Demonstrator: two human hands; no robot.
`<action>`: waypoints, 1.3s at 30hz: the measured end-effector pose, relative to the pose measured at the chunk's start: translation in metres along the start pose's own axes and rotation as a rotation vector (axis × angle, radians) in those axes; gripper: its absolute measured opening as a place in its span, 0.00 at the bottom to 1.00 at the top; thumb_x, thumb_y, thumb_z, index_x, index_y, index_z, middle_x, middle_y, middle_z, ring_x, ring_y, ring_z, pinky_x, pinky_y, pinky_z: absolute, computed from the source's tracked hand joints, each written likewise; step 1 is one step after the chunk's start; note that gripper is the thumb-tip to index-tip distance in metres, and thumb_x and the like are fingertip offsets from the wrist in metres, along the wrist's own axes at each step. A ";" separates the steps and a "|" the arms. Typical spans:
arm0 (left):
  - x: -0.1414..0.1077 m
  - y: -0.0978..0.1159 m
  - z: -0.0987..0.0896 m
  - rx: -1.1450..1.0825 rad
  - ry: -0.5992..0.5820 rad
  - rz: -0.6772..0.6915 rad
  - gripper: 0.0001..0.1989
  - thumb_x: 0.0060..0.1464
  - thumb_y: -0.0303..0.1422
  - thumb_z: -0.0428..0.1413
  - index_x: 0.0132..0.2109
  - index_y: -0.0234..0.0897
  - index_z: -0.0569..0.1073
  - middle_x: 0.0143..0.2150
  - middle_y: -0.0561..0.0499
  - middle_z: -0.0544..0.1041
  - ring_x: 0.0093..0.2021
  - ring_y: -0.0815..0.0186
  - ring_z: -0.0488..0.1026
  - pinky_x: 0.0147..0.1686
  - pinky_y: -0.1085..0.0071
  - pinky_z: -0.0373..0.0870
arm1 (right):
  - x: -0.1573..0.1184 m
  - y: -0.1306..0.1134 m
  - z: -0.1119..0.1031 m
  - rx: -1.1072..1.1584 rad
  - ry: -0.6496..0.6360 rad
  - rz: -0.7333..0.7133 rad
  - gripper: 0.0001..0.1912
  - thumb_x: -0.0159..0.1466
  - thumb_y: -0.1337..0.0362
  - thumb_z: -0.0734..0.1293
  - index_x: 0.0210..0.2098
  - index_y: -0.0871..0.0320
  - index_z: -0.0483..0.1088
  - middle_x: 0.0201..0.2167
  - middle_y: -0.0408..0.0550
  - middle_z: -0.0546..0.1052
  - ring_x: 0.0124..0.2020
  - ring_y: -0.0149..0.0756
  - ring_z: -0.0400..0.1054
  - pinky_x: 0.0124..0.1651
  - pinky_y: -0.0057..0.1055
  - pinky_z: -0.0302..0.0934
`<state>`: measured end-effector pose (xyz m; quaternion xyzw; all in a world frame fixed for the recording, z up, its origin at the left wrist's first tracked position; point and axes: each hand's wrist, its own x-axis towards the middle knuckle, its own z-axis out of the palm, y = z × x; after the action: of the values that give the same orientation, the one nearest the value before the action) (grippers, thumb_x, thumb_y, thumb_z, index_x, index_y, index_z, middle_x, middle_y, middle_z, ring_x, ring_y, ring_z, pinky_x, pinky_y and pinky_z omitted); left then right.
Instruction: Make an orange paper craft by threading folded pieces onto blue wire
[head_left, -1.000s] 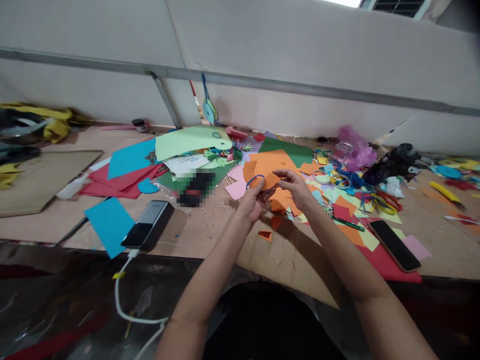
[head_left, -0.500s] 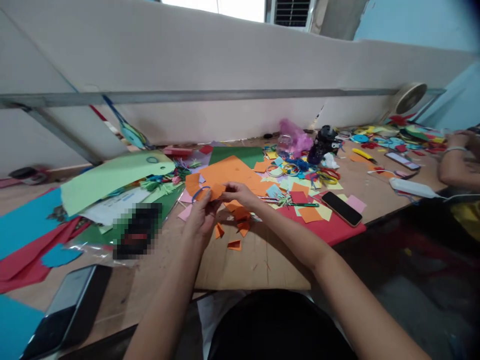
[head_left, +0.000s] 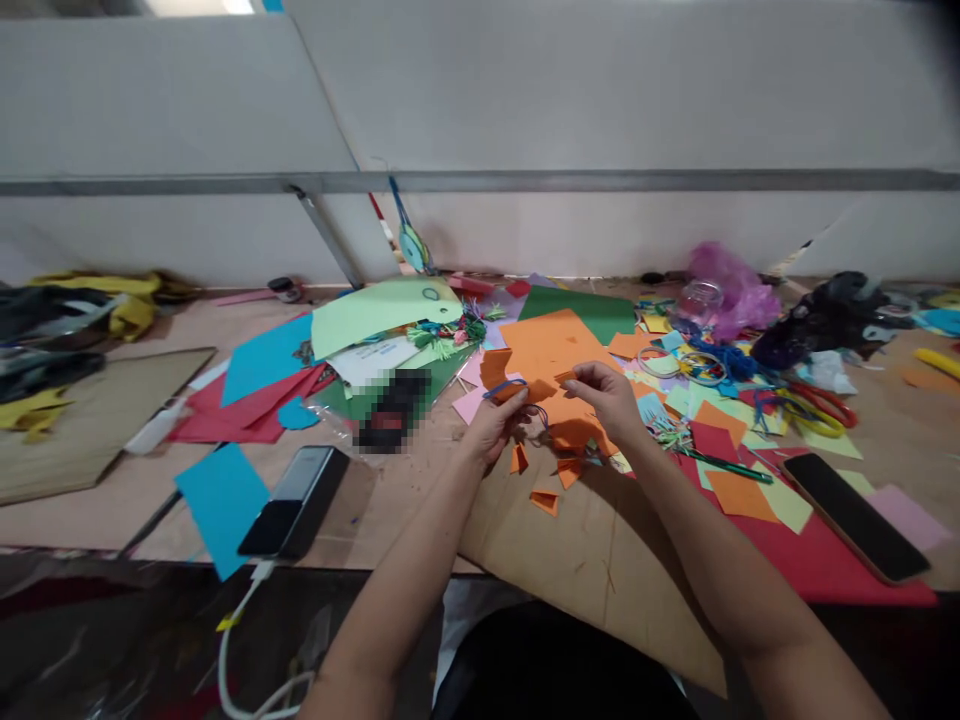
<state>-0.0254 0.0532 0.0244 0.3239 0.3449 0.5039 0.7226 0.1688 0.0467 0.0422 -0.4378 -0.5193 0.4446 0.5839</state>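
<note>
"What lies on your left?"

"At 10 o'clock, farthest out, a flat brown board [head_left: 90, 430]. Closer in, a blue sheet [head_left: 217, 500] touches a power bank [head_left: 296, 505], and a white cable [head_left: 223, 655] runs down from its near end. At 11 o'clock, a pale green sheet [head_left: 382, 318] lies over other papers."

"And your hands?"

"Both are at 12 o'clock, side by side and apart. My left hand [head_left: 491, 428] is curled, thumb pressed on an orange piece [head_left: 541, 390] that pokes out to the right. A blue loop [head_left: 501, 388] is at the same thumb. Just beyond it is a fanned orange bundle [head_left: 495, 366]; I can't tell whether my fingers touch that."

"What's between you and your hands?"

"A cardboard sheet [head_left: 577, 570], reaching toward my lap. Folded orange scraps [head_left: 546, 502] lie on it, just below my hands."

"Your right hand?"

"My right hand [head_left: 611, 400] pinches a small orange slip [head_left: 564, 378] between thumb and fingertips, above a large orange sheet [head_left: 559, 332]."

"Further right?"

"At 1 o'clock, by the wall, a crumpled pink plastic bag [head_left: 731, 290]. Nearer, between 1 and 2, a green pen [head_left: 727, 466] lies across paper squares. At 2 o'clock are red looped handles [head_left: 836, 402], then a dark-screened phone [head_left: 855, 515], lying partly on red paper [head_left: 817, 570]."
</note>
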 end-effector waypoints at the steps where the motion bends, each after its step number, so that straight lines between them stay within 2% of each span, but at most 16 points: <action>1: 0.000 -0.001 0.000 0.010 -0.008 -0.003 0.28 0.35 0.40 0.75 0.43 0.32 0.76 0.30 0.50 0.81 0.25 0.70 0.77 0.25 0.78 0.71 | -0.002 -0.002 0.001 -0.027 -0.002 -0.015 0.17 0.53 0.52 0.77 0.32 0.56 0.72 0.28 0.42 0.77 0.31 0.33 0.71 0.40 0.36 0.70; 9: -0.001 -0.003 -0.003 0.016 -0.001 -0.015 0.25 0.37 0.39 0.74 0.41 0.32 0.76 0.28 0.49 0.81 0.26 0.67 0.78 0.25 0.75 0.73 | -0.010 -0.010 0.003 -0.368 0.054 -0.187 0.09 0.58 0.57 0.72 0.31 0.57 0.76 0.27 0.44 0.78 0.30 0.34 0.70 0.36 0.33 0.65; 15: 0.001 -0.002 -0.003 -0.007 0.003 -0.010 0.25 0.35 0.37 0.75 0.40 0.31 0.77 0.29 0.48 0.82 0.27 0.67 0.79 0.28 0.75 0.74 | -0.011 -0.011 0.004 -0.430 0.023 -0.276 0.06 0.59 0.61 0.70 0.31 0.56 0.77 0.28 0.44 0.79 0.29 0.33 0.71 0.36 0.31 0.66; 25: 0.007 -0.010 -0.010 -0.008 0.004 -0.010 0.22 0.39 0.34 0.74 0.41 0.30 0.78 0.33 0.45 0.83 0.30 0.64 0.81 0.31 0.73 0.76 | -0.010 -0.006 0.000 -0.538 0.000 -0.404 0.04 0.62 0.64 0.69 0.33 0.56 0.77 0.30 0.45 0.80 0.30 0.34 0.72 0.37 0.31 0.67; 33: 0.010 -0.013 -0.012 -0.047 -0.010 0.008 0.23 0.38 0.34 0.74 0.42 0.30 0.78 0.37 0.44 0.84 0.32 0.63 0.82 0.35 0.72 0.78 | -0.013 -0.009 0.002 -0.680 -0.027 -0.531 0.05 0.66 0.65 0.67 0.36 0.55 0.76 0.33 0.47 0.81 0.32 0.37 0.74 0.38 0.33 0.67; 39: 0.008 -0.011 -0.010 -0.026 -0.012 -0.011 0.22 0.40 0.35 0.74 0.41 0.30 0.78 0.35 0.44 0.84 0.33 0.63 0.82 0.36 0.72 0.78 | -0.013 -0.007 0.001 -0.825 -0.032 -0.646 0.06 0.68 0.66 0.66 0.37 0.55 0.76 0.33 0.48 0.82 0.34 0.39 0.75 0.38 0.33 0.65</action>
<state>-0.0261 0.0590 0.0085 0.3156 0.3358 0.5026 0.7315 0.1673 0.0324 0.0463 -0.4421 -0.7686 0.0070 0.4623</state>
